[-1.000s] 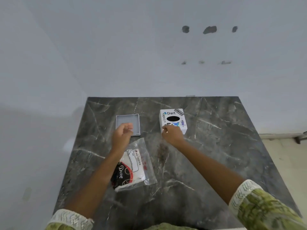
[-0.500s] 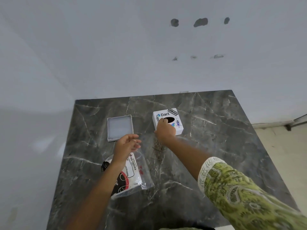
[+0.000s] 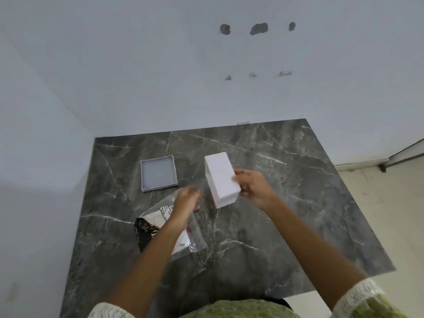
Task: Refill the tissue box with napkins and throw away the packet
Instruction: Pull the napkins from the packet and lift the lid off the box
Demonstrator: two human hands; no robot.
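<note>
My right hand [image 3: 253,188] grips the white tissue box [image 3: 221,180] by its right side and holds it tilted above the dark marble table [image 3: 286,203]; a plain white face is turned toward me and the printed top is hidden. My left hand [image 3: 185,200] hovers just left of the box with its fingers apart, holding nothing. Under my left wrist lies the clear plastic napkin packet [image 3: 160,228] with a black and red label, flat on the table. The box's grey square lid [image 3: 159,173] lies on the table to the left.
The table stands in a corner, with a white wall behind it and another to its left. Its right edge drops to a light tiled floor [image 3: 378,214]. My green patterned sleeves show at the bottom of the view.
My right hand has picked the tissue box up off the table and turned it, so its printed top faces away. My left hand has moved right, toward the box.
</note>
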